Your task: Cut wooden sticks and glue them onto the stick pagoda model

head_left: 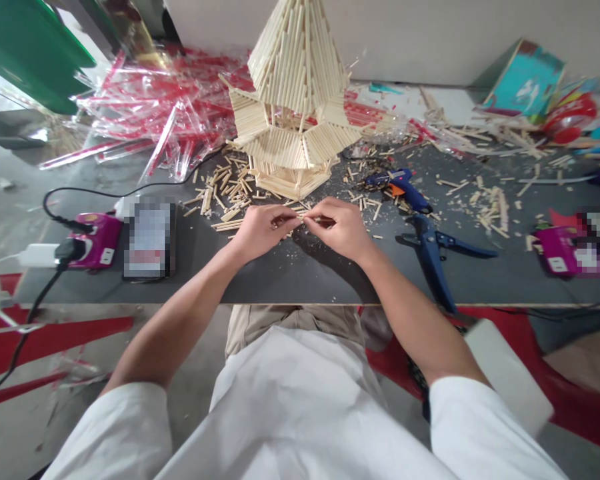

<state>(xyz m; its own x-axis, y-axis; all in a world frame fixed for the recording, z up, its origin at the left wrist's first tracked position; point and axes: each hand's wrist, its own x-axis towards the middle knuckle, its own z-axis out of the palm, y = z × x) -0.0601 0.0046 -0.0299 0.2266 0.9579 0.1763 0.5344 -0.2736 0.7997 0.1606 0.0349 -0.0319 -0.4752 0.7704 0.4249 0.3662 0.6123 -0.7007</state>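
My left hand (264,232) and my right hand (344,228) meet over the table's near middle, thumbs and forefingers pinched together tip to tip. Whatever sits between the fingertips is tiny and pale, too small to name. Just beyond them stands a tiered tower model of wooden sticks (300,148), with a steep pointed roof and flared lower eaves. Short cut wooden sticks (225,183) lie heaped beside its base, left of my hands. To the right rest a blue glue gun (403,188) and a blue-handled cutter (433,257) with its jaws apart.
Red and clear plastic wrappers (165,113) pile up at the back left. A phone (150,237) and a magenta power strip (95,240) with cables are on the left; another magenta power strip (563,250) is at right. Stick scraps (490,207) litter the grey table (300,283).
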